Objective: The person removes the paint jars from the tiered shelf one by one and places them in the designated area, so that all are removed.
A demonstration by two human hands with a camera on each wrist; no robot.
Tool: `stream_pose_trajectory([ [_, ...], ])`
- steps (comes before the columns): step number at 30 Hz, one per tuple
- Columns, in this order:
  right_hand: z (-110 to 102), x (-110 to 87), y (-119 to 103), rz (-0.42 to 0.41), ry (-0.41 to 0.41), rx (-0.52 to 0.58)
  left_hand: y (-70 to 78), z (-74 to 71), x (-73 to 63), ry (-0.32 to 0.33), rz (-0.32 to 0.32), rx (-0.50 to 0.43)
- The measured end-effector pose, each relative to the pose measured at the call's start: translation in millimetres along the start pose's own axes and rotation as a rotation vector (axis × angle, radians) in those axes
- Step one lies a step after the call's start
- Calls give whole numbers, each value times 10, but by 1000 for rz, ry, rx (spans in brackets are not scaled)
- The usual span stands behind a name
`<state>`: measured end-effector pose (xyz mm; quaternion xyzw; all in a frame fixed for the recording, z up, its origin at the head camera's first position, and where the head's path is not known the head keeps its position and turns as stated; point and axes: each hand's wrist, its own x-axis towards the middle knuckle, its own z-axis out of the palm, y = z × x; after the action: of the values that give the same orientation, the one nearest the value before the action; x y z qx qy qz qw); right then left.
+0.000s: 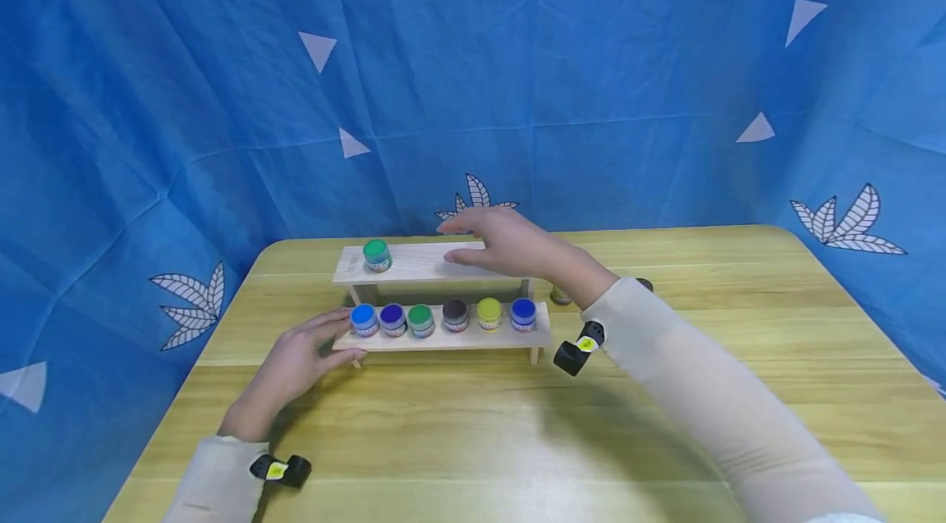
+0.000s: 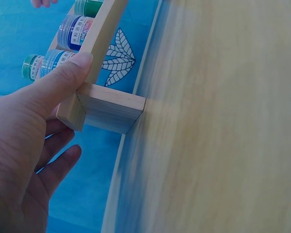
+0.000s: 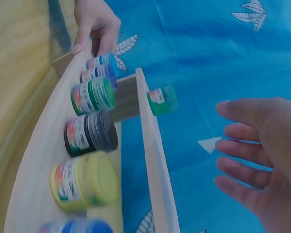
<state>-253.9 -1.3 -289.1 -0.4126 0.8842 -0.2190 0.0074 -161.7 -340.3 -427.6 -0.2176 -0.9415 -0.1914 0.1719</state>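
Note:
A two-tier wooden rack (image 1: 421, 262) stands on the table. My left hand (image 1: 299, 355) grips the left end of its lower shelf, the thumb on the shelf's front edge (image 2: 99, 53). On the lower shelf sit a light blue paint jar (image 1: 365, 321), a violet jar (image 1: 393, 321), a green jar (image 1: 421, 322), a black jar (image 1: 455, 316), a yellow jar (image 1: 489, 315) and a dark blue jar (image 1: 523, 315). Another green jar (image 1: 377, 256) stands near the upper shelf's left end. Above that shelf my right hand (image 1: 506, 244) hovers with fingers extended, holding nothing.
Behind the right forearm, a jar (image 1: 561, 296) and a dark lid (image 1: 645, 285) are partly hidden on the table (image 1: 739, 326). A blue patterned cloth (image 1: 591, 80) hangs behind and beside the table.

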Motion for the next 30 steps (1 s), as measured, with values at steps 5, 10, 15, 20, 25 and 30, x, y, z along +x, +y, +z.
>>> stream_pose_trajectory([
  [5,68,137,-103,-11,-27,-5,3,1,-8,-3,-6,-7],
  [10,136,256,-161,-13,-43,-10,16,-6,-4,-5,-9,-13],
  [15,185,369,-212,-19,-48,-14,26,-13,2,-13,-18,-22],
  [20,213,483,-279,-20,-68,10,38,-32,2,-28,-24,-23],
  [25,249,589,-341,-15,-81,19,42,-39,0,-35,-31,-27],
  [30,298,685,-387,-23,-66,10,33,-32,-4,-33,-38,-31],
])
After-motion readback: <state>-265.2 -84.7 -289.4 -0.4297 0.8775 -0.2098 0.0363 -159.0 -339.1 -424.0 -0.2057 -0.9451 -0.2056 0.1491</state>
